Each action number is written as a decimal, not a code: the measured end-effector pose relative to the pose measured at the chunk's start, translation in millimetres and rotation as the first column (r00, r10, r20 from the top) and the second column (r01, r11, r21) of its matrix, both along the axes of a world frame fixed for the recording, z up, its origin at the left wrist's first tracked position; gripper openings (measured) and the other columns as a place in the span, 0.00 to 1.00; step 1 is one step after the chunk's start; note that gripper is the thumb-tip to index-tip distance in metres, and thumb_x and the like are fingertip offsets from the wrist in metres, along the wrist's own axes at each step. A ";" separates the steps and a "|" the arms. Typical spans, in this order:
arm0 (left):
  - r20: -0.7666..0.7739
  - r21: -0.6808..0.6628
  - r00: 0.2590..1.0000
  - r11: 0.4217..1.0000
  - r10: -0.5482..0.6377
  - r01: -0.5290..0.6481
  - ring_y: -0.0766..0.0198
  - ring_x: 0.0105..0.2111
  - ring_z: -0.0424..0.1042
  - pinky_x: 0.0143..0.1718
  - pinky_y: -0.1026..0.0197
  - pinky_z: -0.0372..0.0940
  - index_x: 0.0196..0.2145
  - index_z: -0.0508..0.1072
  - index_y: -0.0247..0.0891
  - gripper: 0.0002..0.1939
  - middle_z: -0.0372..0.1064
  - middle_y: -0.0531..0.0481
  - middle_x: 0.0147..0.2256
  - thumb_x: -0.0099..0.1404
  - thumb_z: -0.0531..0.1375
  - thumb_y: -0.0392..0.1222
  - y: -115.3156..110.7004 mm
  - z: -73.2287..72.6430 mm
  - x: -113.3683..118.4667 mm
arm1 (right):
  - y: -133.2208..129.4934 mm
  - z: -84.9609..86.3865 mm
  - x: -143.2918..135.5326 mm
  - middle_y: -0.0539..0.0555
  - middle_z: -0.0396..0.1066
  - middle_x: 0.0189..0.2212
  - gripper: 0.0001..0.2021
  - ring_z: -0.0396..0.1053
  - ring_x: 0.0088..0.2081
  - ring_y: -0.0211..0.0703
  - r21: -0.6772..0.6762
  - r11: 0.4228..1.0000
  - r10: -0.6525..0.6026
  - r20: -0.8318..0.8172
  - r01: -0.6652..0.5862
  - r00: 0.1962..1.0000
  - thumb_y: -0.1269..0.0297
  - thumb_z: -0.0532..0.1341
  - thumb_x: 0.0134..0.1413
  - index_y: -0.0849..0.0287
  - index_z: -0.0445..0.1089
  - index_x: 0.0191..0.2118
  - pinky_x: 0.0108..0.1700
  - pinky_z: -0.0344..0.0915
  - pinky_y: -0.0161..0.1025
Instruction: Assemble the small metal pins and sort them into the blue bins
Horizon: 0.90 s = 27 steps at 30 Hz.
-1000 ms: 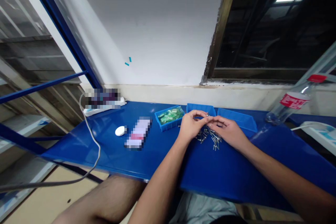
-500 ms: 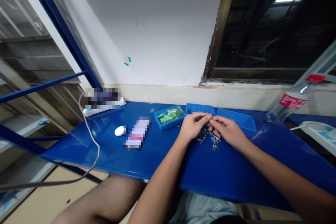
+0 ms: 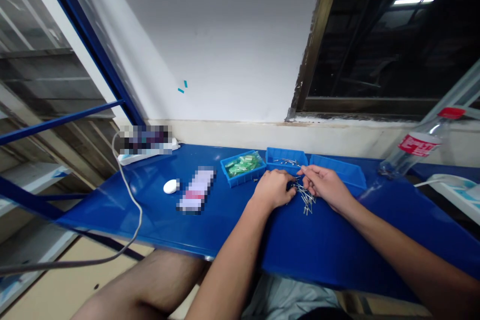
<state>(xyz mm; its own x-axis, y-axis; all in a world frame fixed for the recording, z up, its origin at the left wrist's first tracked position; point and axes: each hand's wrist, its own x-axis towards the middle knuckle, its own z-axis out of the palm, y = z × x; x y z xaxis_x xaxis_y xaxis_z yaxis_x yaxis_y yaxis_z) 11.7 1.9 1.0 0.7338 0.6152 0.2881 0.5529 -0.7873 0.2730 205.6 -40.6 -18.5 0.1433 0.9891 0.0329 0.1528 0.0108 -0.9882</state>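
Note:
Thin silvery metal pins that look like blind rivets (image 3: 307, 201) lie in a loose pile on the blue table, under and between my hands. My left hand (image 3: 274, 187) reaches over the pile's left side, its thumb apart from the curled fingers; the fingertips are partly hidden. In a pinch of thumb and forefinger, my right hand (image 3: 321, 184) holds what seems to be one rivet, just in front of the middle blue bin (image 3: 285, 153). Several more rivets lie inside that bin.
To the left stands a blue bin (image 3: 243, 180) of green packets, and behind my right hand another blue bin (image 3: 347, 172). A phone (image 3: 197, 191), a white round object (image 3: 170, 186) and a cable (image 3: 140, 210) lie farther left. A plastic bottle (image 3: 418, 145) stands at right.
My hands, which met at the fingertips in front of the middle bin, have parted. The left hand has come down onto the rivet pile; my right stays nearly in place, still pinched.

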 end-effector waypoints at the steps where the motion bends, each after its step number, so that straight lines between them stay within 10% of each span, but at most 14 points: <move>1: -0.019 -0.004 1.000 1.000 -0.003 0.002 0.48 0.49 0.78 0.52 0.49 0.72 0.51 0.81 0.40 0.16 0.79 0.43 0.51 0.67 0.60 0.42 0.2 0.1 0.4 | -0.7 0.1 0.0 0.48 0.70 0.22 0.28 0.62 0.18 0.34 0.008 1.000 0.010 0.014 -0.010 1.000 0.35 0.65 0.57 0.59 0.75 0.40 0.20 0.55 0.32; 15: 0.068 -0.055 0.994 0.995 0.084 -0.081 0.54 0.40 0.79 0.48 0.55 0.72 0.38 0.81 0.40 0.09 0.81 0.45 0.39 0.63 0.60 0.34 1.5 -2.5 3.4 | -4.9 2.8 -1.7 0.50 0.72 0.25 0.26 0.66 0.21 0.37 0.094 0.994 0.041 0.175 -0.058 0.984 0.36 0.63 0.60 0.57 0.75 0.42 0.25 0.63 0.36; 27: 0.538 -0.238 0.838 0.970 0.088 0.051 0.62 0.36 0.78 0.42 0.62 0.72 0.37 0.74 0.37 0.09 0.78 0.50 0.36 0.60 0.61 0.28 5.6 0.7 6.9 | -6.7 0.5 0.4 0.57 0.78 0.39 0.14 0.75 0.37 0.47 0.326 0.945 -0.109 0.383 -0.024 0.917 0.50 0.66 0.60 0.56 0.78 0.41 0.34 0.69 0.39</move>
